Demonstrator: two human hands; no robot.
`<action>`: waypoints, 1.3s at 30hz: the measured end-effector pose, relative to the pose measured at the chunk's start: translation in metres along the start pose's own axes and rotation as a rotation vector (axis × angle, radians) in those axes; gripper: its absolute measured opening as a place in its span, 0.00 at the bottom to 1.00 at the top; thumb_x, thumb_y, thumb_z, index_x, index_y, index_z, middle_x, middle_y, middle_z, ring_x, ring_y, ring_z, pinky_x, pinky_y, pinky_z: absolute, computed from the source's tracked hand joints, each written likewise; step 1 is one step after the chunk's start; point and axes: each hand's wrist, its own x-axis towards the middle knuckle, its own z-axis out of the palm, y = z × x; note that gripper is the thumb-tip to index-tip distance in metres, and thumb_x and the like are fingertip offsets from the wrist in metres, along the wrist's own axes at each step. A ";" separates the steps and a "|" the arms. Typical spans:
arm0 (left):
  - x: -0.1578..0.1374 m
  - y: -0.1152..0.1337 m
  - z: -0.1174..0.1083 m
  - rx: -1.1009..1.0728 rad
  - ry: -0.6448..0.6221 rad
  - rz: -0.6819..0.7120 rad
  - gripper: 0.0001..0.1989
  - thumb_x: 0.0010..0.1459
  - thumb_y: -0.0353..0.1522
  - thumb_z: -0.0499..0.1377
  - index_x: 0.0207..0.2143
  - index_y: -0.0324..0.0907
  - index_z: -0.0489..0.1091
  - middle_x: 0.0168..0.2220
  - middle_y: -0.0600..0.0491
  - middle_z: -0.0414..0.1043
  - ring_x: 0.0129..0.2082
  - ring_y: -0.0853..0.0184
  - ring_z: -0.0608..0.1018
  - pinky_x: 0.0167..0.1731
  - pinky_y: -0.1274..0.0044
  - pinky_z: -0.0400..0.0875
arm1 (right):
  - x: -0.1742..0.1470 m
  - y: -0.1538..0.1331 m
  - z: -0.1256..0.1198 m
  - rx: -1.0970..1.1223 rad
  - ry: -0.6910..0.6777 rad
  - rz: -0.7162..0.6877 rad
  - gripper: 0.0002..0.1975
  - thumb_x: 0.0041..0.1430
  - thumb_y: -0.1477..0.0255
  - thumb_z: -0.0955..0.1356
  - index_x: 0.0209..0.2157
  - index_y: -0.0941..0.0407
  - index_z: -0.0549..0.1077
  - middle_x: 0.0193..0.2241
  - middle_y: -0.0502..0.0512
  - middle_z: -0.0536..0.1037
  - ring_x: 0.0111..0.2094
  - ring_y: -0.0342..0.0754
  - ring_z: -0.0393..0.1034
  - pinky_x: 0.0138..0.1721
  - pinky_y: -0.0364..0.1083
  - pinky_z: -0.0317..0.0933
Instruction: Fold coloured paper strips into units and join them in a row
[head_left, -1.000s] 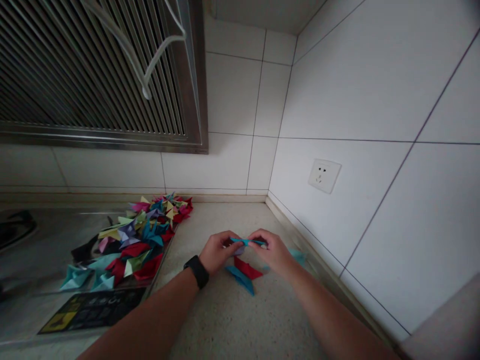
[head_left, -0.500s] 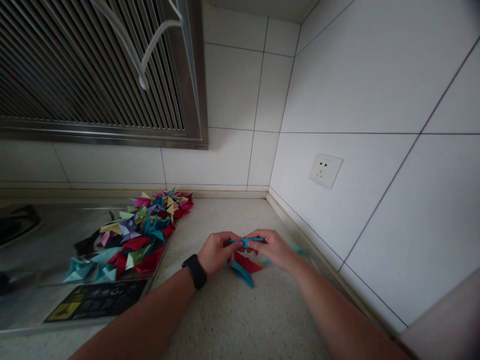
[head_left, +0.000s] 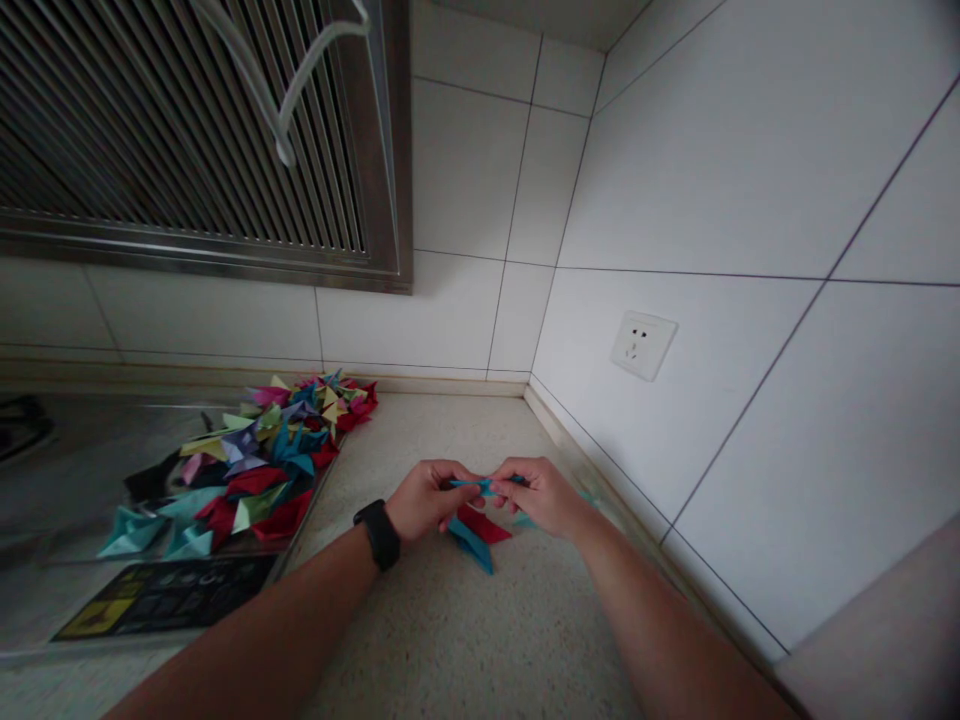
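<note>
Between my two hands is a small blue folded paper piece (head_left: 486,488), pinched at both ends above the counter. My left hand (head_left: 433,497), with a black watch on the wrist, closes thumb and fingers on its left end. My right hand (head_left: 541,494) grips the right end the same way. Much of the paper is hidden behind the fingers. Just below lie a red folded paper (head_left: 484,524) and a darker blue folded paper (head_left: 472,547), partly covered by my left hand. A pale teal paper (head_left: 525,521) shows behind my right hand.
To the left, a heap of colourful origami pieces (head_left: 255,470) lies on a metal stove top (head_left: 82,480) and reaches the speckled counter (head_left: 450,640). Above hangs a range hood (head_left: 247,265). A wall socket (head_left: 643,345) is on the white tiles at right.
My fingers have shifted on the blue paper, and less of it shows between them. The view has turned slightly; the papers on the counter stay put.
</note>
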 end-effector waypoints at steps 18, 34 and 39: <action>-0.003 -0.011 -0.003 0.117 0.083 0.051 0.15 0.49 0.41 0.65 0.27 0.37 0.68 0.20 0.55 0.71 0.14 0.76 0.68 0.14 0.84 0.62 | -0.006 -0.003 0.013 0.005 -0.012 0.029 0.13 0.54 0.64 0.70 0.40 0.55 0.75 0.27 0.52 0.78 0.25 0.43 0.71 0.26 0.41 0.65; -0.001 -0.006 0.003 0.026 0.028 0.053 0.16 0.50 0.41 0.64 0.28 0.40 0.62 0.17 0.61 0.67 0.09 0.77 0.66 0.08 0.87 0.54 | -0.003 -0.001 0.012 0.075 -0.034 0.025 0.07 0.57 0.68 0.66 0.32 0.57 0.74 0.23 0.50 0.74 0.21 0.39 0.65 0.22 0.39 0.60; 0.000 -0.012 -0.004 0.034 0.042 0.000 0.15 0.48 0.39 0.66 0.30 0.37 0.69 0.21 0.57 0.71 0.10 0.78 0.66 0.09 0.85 0.56 | -0.003 -0.002 0.010 0.041 -0.055 0.047 0.09 0.57 0.65 0.67 0.32 0.57 0.73 0.26 0.52 0.76 0.24 0.41 0.70 0.27 0.41 0.65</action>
